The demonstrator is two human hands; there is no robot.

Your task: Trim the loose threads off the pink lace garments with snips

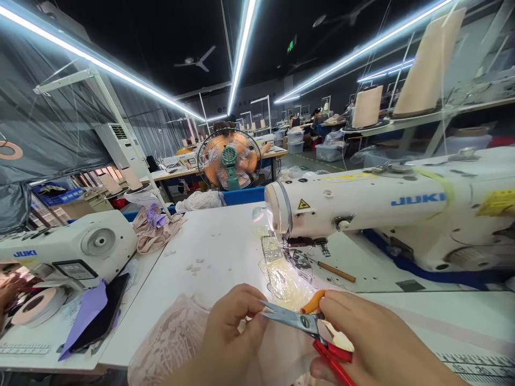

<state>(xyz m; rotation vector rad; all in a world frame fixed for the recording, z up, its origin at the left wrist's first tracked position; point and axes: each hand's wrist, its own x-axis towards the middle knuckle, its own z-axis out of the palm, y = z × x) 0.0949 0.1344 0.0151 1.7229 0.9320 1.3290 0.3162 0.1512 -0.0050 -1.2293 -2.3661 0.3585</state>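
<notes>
My right hand (370,332) is wrapped round a pair of scissors (292,317), which has one red handle and one orange. Their blades point left, and the tips reach the fingertips of my left hand (237,324). Thumb and forefinger of that left hand are pinched together; whatever lies between them is too small and covered to name. Pale pink lace fabric (173,338) lies on the white table (201,230) beside and partly behind the left hand. A little cream-coloured piece (340,339) shows by the scissor handles.
A white JUKI sewing machine (362,201) stands just beyond my hands, with a wooden-handled tool (336,272) on its bed. Small pale scraps (195,266) dot the table. At left are another sewing machine (68,246) and a tape roll (40,306). A fan (230,158) stands ahead.
</notes>
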